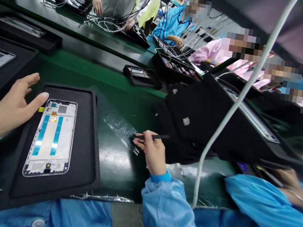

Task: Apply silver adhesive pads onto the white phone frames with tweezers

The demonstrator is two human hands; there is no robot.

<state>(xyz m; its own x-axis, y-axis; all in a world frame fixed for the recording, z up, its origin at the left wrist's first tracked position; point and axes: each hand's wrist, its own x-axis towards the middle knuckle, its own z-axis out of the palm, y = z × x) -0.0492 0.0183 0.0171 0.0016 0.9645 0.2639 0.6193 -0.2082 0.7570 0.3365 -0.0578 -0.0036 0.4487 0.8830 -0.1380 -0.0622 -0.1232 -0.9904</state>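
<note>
A phone frame [66, 133] with two blue strips and a small orange flex piece lies in a black foam tray [84, 164] before me. My left hand [19, 100] hovers at the tray's upper left edge, fingers apart and holding nothing, the thumb near the phone frame's top corner. To the right, my right hand [153, 151] grips slim black tweezers [160, 136], their tip pointing left. Under that tip is a clear plastic sheet [121, 129] with small pieces on it. Two tiny pale parts [136, 151] lie just below the fingers.
On the left stands another black tray [7, 80] with a phone frame. A smaller tray [142, 82] sits farther back. Black trays [190, 124] are piled at right, behind a hanging white cable [236, 105]. A co-worker's blue sleeve [268, 200] is close on my right.
</note>
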